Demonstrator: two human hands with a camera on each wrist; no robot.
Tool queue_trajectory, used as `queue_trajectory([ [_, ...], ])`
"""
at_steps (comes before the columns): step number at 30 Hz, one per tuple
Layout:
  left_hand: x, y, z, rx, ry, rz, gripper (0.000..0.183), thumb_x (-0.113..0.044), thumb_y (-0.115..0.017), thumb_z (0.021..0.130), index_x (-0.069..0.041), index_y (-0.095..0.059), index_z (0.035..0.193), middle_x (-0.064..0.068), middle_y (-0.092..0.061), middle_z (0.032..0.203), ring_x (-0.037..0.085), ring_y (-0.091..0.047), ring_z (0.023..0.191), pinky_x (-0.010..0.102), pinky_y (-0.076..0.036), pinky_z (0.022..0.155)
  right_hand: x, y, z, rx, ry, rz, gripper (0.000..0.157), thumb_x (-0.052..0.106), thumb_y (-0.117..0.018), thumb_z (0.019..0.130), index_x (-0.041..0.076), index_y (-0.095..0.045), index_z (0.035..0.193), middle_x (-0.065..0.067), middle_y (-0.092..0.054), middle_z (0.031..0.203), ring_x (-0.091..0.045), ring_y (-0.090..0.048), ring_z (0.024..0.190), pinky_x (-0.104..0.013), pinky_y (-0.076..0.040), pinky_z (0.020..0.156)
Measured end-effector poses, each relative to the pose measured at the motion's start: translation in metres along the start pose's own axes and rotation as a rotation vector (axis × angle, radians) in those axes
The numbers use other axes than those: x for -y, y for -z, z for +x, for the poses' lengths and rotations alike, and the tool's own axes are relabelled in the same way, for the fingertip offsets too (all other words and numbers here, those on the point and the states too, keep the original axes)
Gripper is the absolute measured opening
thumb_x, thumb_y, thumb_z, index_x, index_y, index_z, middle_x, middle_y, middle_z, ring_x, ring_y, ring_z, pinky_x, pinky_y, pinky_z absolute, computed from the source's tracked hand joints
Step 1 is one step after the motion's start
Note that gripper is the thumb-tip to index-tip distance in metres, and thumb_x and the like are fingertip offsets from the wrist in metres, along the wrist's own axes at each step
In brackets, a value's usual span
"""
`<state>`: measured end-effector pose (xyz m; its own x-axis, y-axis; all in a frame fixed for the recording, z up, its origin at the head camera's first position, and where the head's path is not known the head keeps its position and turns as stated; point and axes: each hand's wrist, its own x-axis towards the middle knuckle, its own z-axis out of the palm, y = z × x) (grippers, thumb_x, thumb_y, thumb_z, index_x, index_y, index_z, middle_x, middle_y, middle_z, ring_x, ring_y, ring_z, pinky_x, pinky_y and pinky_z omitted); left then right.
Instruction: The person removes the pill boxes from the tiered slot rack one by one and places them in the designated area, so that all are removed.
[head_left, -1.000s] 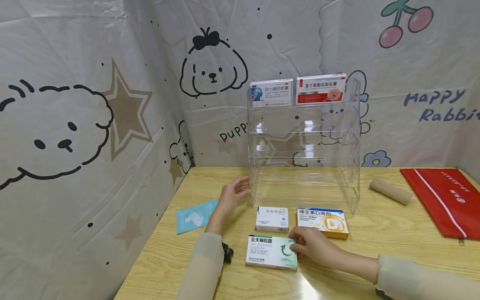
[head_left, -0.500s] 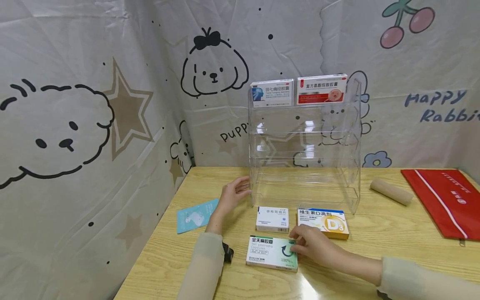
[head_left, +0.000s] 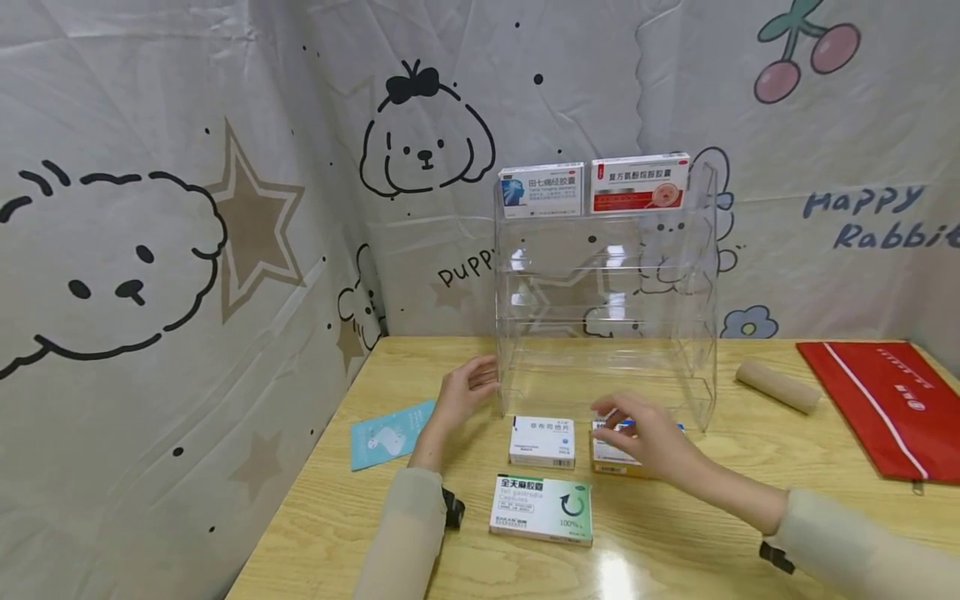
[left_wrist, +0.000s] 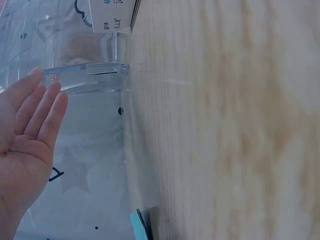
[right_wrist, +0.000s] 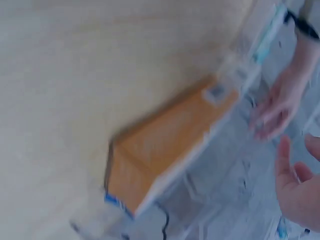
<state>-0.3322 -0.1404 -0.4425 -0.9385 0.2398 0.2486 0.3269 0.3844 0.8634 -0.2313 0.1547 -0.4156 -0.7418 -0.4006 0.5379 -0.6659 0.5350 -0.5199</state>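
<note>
My right hand (head_left: 652,433) hovers over the orange-and-white vitamin D box (head_left: 606,460), fingers loosely bent and holding nothing. In the right wrist view the box's orange side (right_wrist: 175,140) shows apart from the fingers. At the lower left side of a clear plastic display rack (head_left: 611,322) is my left hand (head_left: 461,396); its fairly straight fingertips are right at the rack's edge in the left wrist view. A small white medicine box (head_left: 542,442) lies before the rack. Closer to me lies a green-and-white capsule box (head_left: 540,510).
Two medicine boxes, one white and blue (head_left: 542,190) and one red and white (head_left: 640,183), stand on the rack's top tier. A light-blue packet (head_left: 390,435) lies at left. A brown cardboard tube (head_left: 778,386) and a red zip pouch (head_left: 885,400) lie at right.
My right hand has left the green-and-white capsule box and moved up and away to above the vitamin D box. My left hand stays at the rack's side.
</note>
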Motion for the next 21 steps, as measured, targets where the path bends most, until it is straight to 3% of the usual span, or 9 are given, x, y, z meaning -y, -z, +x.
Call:
queue_trajectory([
  [4, 0.001, 0.0, 0.0, 0.001, 0.0, -0.02, 0.049, 0.0, -0.066, 0.09, 0.004, -0.052, 0.137, 0.026, -0.06, 0.133, 0.037, -0.063, 0.12, 0.037, -0.058, 0.1, -0.009, 0.02, 0.018, -0.134, 0.046, -0.02, 0.031, -0.002, -0.075, 0.081, -0.001, -0.065, 0.11, -0.009, -0.068, 0.098, -0.014, -0.067, 0.08, -0.015, -0.061, 0.067],
  [11, 0.003, 0.0, 0.0, -0.002, -0.007, -0.019, 0.047, 0.0, -0.066, 0.09, 0.002, -0.054, 0.136, 0.025, -0.061, 0.131, 0.037, -0.063, 0.119, 0.037, -0.059, 0.098, -0.025, 0.058, 0.049, -0.34, 0.134, -0.033, 0.04, -0.014, -0.076, 0.073, -0.007, -0.064, 0.11, -0.013, -0.064, 0.096, 0.002, -0.059, 0.086, -0.001, -0.054, 0.076],
  [21, 0.0, 0.0, -0.003, -0.008, 0.012, -0.006, 0.047, -0.003, -0.065, 0.091, -0.001, -0.054, 0.136, 0.022, -0.061, 0.133, 0.035, -0.063, 0.12, 0.036, -0.059, 0.099, -0.038, 0.097, 0.086, -0.513, 0.19, -0.158, 0.039, -0.011, -0.078, 0.074, -0.008, -0.065, 0.111, -0.022, -0.062, 0.101, 0.012, -0.05, 0.093, 0.009, -0.042, 0.083],
])
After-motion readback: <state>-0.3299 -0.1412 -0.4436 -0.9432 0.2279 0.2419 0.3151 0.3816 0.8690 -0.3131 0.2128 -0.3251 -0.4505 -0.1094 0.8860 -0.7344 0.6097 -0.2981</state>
